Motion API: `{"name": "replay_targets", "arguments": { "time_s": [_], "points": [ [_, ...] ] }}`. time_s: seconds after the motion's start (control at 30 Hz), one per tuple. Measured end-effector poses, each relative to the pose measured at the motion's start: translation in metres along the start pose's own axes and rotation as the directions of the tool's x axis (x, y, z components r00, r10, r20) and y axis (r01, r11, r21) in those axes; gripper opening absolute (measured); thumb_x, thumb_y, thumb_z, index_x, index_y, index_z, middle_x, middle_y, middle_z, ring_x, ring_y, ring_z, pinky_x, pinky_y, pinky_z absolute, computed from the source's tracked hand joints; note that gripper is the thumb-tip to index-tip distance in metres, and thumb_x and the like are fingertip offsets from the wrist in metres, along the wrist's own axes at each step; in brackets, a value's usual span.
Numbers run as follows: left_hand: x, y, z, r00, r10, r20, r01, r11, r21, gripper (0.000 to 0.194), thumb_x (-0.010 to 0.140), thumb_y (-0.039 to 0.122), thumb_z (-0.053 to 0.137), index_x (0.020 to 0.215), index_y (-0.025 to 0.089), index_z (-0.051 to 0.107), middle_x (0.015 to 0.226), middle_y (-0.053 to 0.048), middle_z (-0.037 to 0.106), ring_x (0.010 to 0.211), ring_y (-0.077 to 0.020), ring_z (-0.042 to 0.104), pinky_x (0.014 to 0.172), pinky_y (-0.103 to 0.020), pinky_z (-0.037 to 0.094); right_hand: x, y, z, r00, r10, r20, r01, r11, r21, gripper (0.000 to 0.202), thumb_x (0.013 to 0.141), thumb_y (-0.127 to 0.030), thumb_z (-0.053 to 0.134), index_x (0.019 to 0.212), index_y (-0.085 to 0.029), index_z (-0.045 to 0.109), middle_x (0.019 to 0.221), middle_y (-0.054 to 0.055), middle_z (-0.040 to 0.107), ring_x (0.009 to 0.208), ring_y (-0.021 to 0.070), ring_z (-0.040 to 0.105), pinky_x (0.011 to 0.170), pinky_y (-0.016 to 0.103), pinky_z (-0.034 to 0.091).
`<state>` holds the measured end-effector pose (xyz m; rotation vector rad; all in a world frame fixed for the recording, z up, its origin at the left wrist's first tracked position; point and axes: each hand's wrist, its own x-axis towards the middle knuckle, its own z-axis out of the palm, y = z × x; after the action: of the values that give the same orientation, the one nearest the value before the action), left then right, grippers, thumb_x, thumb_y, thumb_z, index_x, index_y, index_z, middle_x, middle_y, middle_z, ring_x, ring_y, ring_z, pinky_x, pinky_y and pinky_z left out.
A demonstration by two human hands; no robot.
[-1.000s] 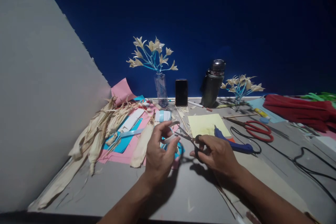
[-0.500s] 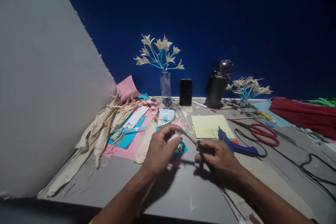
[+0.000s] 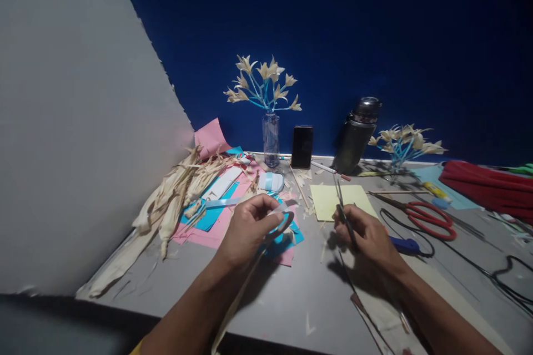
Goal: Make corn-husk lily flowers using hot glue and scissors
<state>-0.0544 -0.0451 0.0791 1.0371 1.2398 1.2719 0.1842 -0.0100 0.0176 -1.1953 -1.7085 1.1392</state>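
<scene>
My left hand (image 3: pixel 254 230) pinches a thin pale strip (image 3: pixel 282 208) that curls near its fingertips, above blue and pink paper. A long husk-like strip (image 3: pixel 239 291) hangs below this hand toward the table's front edge. My right hand (image 3: pixel 366 233) is closed round small dark scissors (image 3: pixel 345 219), whose blades point up and away, apart from the strip. Beyond the right hand lies a yellow paper pad (image 3: pixel 333 199). A blue glue gun (image 3: pixel 405 245) is partly hidden behind that hand.
Dried husks (image 3: pixel 166 211) are heaped at the left. Husk flowers stand in a clear bottle (image 3: pixel 271 141), with a phone (image 3: pixel 302 147) and a dark flask (image 3: pixel 356 136) beside it. Red-handled scissors (image 3: pixel 433 219), a black cable (image 3: pixel 478 266) and a red cloth (image 3: pixel 487 186) lie right.
My right hand has moved right, and its scissors have come away from the strip and now point upward. My left hand still holds the strip. The view has shifted slightly left.
</scene>
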Motion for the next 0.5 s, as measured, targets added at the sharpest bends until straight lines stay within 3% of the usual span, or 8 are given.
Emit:
{"name": "replay_targets", "arguments": {
  "time_s": [0.23, 0.4, 0.5],
  "points": [
    [0.000, -0.007, 0.008, 1.000, 0.003, 0.029, -0.003, 1.000, -0.004, 0.028, 0.061, 0.030, 0.080, 0.074, 0.016, 0.060, 0.063, 0.004, 0.055, 0.053, -0.0084, 0.049, 0.050, -0.021, 0.042, -0.004, -0.003, 0.017, 0.979, -0.035, 0.201, 0.061, 0.991, -0.122, 0.018, 0.073, -0.030, 0.069, 0.072, -0.020, 0.054, 0.066, -0.004, 0.049, 0.062, 0.0131, 0.044, 0.058, 0.025, 0.037],
    [0.001, -0.015, 0.012, 0.993, 0.094, 0.070, -0.101, 0.989, 0.104, 0.022, 0.068, 0.033, 0.078, 0.074, 0.017, 0.063, 0.066, 0.000, 0.060, 0.056, -0.0121, 0.054, 0.051, -0.024, 0.045, -0.005, -0.004, 0.020, 0.967, -0.002, 0.257, 0.025, 0.996, -0.089, 0.016, 0.074, -0.029, 0.070, 0.071, -0.019, 0.057, 0.068, -0.003, 0.054, 0.062, 0.0129, 0.045, 0.057, 0.024, 0.035],
    [0.001, -0.017, 0.012, 0.993, 0.093, 0.076, -0.103, 0.984, 0.143, 0.021, 0.070, 0.033, 0.076, 0.076, 0.018, 0.063, 0.064, 0.001, 0.059, 0.055, -0.0131, 0.055, 0.049, -0.024, 0.045, -0.006, -0.003, 0.021, 0.963, 0.046, 0.265, -0.040, 0.999, -0.028, 0.015, 0.074, -0.028, 0.071, 0.071, -0.018, 0.060, 0.066, -0.004, 0.054, 0.061, 0.0123, 0.045, 0.054, 0.024, 0.034]
  ]
}}
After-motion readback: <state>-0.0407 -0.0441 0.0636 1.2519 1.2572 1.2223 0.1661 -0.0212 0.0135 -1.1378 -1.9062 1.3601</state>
